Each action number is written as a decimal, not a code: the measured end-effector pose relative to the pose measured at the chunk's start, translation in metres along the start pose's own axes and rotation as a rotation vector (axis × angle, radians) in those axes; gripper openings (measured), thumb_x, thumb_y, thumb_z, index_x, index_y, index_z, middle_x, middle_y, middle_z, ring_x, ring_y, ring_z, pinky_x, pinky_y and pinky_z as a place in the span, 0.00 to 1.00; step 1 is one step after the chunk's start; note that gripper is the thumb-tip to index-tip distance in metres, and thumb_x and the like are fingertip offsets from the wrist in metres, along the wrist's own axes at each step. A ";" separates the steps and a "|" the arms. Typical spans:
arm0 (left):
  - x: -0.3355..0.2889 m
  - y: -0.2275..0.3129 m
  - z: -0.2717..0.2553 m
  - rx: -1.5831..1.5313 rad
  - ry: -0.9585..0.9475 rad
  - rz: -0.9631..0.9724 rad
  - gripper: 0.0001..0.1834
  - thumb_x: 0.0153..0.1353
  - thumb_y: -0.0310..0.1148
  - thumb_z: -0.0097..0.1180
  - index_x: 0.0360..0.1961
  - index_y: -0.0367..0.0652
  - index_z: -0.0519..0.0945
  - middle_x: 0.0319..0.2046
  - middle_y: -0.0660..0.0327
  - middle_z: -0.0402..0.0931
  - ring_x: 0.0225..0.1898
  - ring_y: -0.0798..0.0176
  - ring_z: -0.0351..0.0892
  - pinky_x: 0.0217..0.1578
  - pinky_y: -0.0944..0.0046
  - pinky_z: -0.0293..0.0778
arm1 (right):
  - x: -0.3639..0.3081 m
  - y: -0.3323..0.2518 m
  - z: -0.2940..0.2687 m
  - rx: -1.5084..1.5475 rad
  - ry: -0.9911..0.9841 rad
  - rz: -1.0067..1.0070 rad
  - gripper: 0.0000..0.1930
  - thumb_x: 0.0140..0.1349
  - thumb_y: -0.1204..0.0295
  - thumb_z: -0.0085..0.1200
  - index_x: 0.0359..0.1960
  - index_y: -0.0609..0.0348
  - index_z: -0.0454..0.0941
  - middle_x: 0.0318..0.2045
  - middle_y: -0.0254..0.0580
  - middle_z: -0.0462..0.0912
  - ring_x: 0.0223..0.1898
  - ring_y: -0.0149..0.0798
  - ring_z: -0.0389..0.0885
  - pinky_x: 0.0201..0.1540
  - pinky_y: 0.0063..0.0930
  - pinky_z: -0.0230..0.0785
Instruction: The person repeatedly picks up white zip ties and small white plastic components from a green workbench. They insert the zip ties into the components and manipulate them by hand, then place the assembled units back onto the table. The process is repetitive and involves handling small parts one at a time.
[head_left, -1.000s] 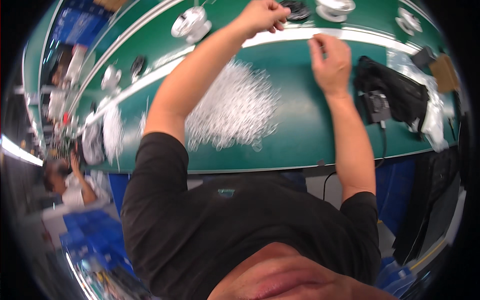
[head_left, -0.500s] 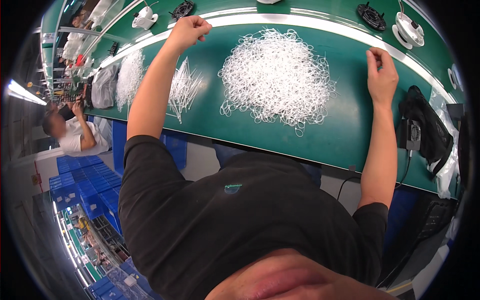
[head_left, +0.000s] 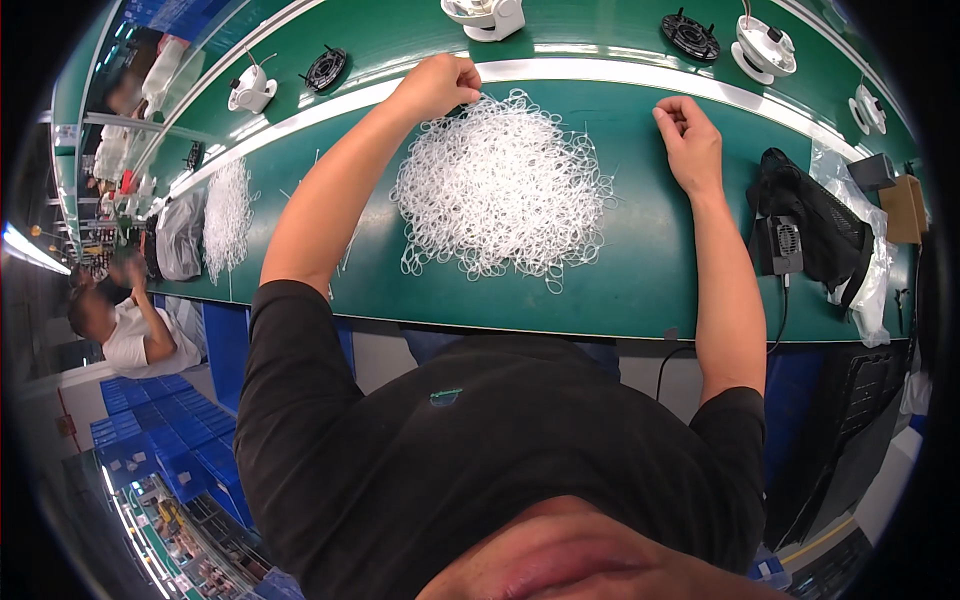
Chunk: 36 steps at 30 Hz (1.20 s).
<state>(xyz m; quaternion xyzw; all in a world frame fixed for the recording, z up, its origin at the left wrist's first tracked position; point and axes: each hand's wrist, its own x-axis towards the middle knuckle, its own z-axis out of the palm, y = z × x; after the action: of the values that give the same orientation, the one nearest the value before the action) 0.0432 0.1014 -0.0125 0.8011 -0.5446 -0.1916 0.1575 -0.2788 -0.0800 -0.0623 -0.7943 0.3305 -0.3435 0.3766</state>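
A large heap of looped white cable ties (head_left: 505, 190) lies on the green worktable (head_left: 625, 275). My left hand (head_left: 442, 86) is over the heap's far left edge, thumb and fingers pinched together; whatever is between them is too small to make out. To the right of the heap, apart from it, my right hand (head_left: 690, 143) hovers over the table with its fingers curled in. I cannot see whether it holds anything. A few straight white ties (head_left: 349, 248) show beside my left forearm, which hides most of that bunch.
Another white pile (head_left: 228, 215) and a grey plastic bag (head_left: 180, 237) lie at the left. Beyond a pale strip stand white housings (head_left: 765, 50) and black round parts (head_left: 690, 36). A black mesh bag (head_left: 815, 215) and small fan (head_left: 783, 240) lie right. A person (head_left: 140, 325) sits left.
The view has shifted. My left hand has moved right, from beside the heap to its far edge, and its forearm now covers the straight ties. My right hand has come slightly nearer the heap.
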 end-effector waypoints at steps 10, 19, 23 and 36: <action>0.002 -0.005 -0.005 -0.196 -0.146 -0.112 0.07 0.56 0.28 0.68 0.33 0.38 0.83 0.29 0.65 0.81 0.32 0.71 0.76 0.36 0.69 0.72 | 0.004 0.007 0.000 -0.033 -0.038 -0.014 0.08 0.63 0.68 0.59 0.37 0.59 0.80 0.29 0.37 0.83 0.28 0.32 0.79 0.36 0.28 0.72; 0.014 0.004 -0.028 -0.574 0.047 -0.158 0.09 0.60 0.33 0.67 0.31 0.42 0.78 0.31 0.62 0.82 0.33 0.69 0.80 0.37 0.67 0.76 | 0.004 0.004 -0.002 -0.040 -0.038 -0.005 0.08 0.61 0.68 0.60 0.36 0.59 0.81 0.29 0.40 0.84 0.28 0.37 0.81 0.35 0.31 0.73; 0.039 0.008 -0.028 -0.901 0.148 -0.218 0.06 0.65 0.30 0.62 0.35 0.40 0.78 0.32 0.61 0.81 0.30 0.70 0.79 0.32 0.72 0.77 | 0.003 0.002 -0.003 -0.020 -0.029 -0.003 0.07 0.60 0.69 0.60 0.34 0.59 0.80 0.29 0.41 0.84 0.27 0.39 0.81 0.34 0.33 0.72; 0.137 0.033 0.004 -1.169 0.186 -0.293 0.19 0.68 0.29 0.54 0.50 0.21 0.69 0.46 0.43 0.76 0.44 0.49 0.83 0.42 0.57 0.86 | 0.009 0.003 -0.006 0.146 0.048 0.036 0.17 0.68 0.60 0.53 0.47 0.60 0.82 0.42 0.49 0.83 0.43 0.50 0.81 0.48 0.37 0.71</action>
<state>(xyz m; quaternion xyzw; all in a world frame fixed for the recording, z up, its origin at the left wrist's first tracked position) 0.0603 -0.0383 -0.0196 0.6621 -0.2171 -0.4077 0.5902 -0.2797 -0.0908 -0.0596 -0.7503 0.3279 -0.3786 0.4316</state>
